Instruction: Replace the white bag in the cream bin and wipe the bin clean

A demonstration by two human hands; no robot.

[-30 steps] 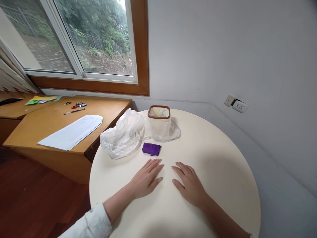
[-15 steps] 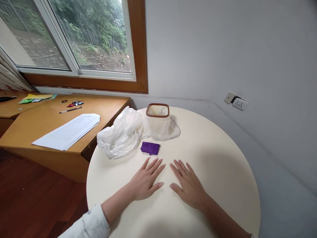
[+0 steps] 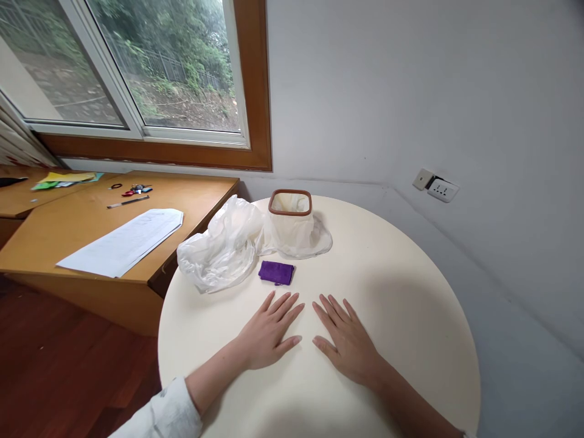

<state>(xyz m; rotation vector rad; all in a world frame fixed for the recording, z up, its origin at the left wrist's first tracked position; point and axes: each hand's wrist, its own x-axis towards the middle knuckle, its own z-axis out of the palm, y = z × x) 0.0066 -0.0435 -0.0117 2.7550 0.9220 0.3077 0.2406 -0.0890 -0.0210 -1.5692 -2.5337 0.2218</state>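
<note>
Both hands lie flat, palms down, on a round cream table point(image 3: 410, 340). My left hand point(image 3: 269, 334) has its fingers spread and holds nothing; its fingertips are just short of a folded purple cloth point(image 3: 276, 272). To its right, my right hand point(image 3: 347, 340) is also spread and holds nothing. Behind the cloth stands a small bin with a brown rim point(image 3: 291, 213), lined with a whitish plastic bag point(image 3: 294, 234) that spreads out around its base. A crumpled white plastic bag point(image 3: 223, 249) lies left of the bin, touching or joined to that liner; I cannot tell which.
A wooden desk point(image 3: 137, 243) adjoins the table at left, bearing paper sheets point(image 3: 125, 243), a pen point(image 3: 128, 202), keys or small tools point(image 3: 137, 190) and coloured papers point(image 3: 68, 178). Behind are a window point(image 3: 173, 73) and a wall with a socket point(image 3: 443, 190).
</note>
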